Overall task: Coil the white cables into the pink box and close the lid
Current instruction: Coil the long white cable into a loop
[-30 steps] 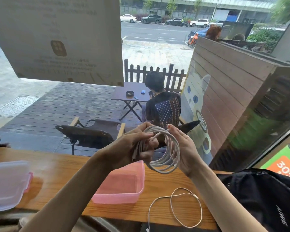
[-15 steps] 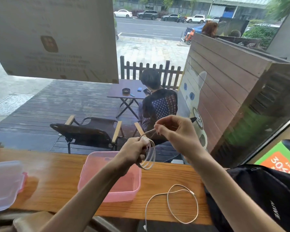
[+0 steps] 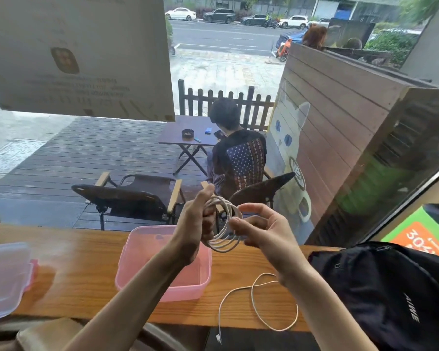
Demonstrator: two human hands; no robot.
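A white cable wound into a coil [image 3: 228, 239] is held above the right edge of the open pink box [image 3: 147, 249]. My left hand [image 3: 198, 224] grips the coil's left side in a fist. On the coil's right side, my right hand [image 3: 261, 229] pinches a strand between thumb and fingertips. A second white cable [image 3: 259, 307] lies loose in a loop on the wooden counter [image 3: 81, 269], right of the box, one end hanging over the near edge. The translucent lid [image 3: 5, 277] with pink clips rests at the far left of the counter.
A black backpack [image 3: 390, 295] sits on the counter at the right, close to the loose cable. A window runs along the counter's far edge; outside a person sits at a small table with chairs.
The coil has turned to face me again, and my right hand has dropped from above it to its right side. The view shifted slightly, so the box sits further left.
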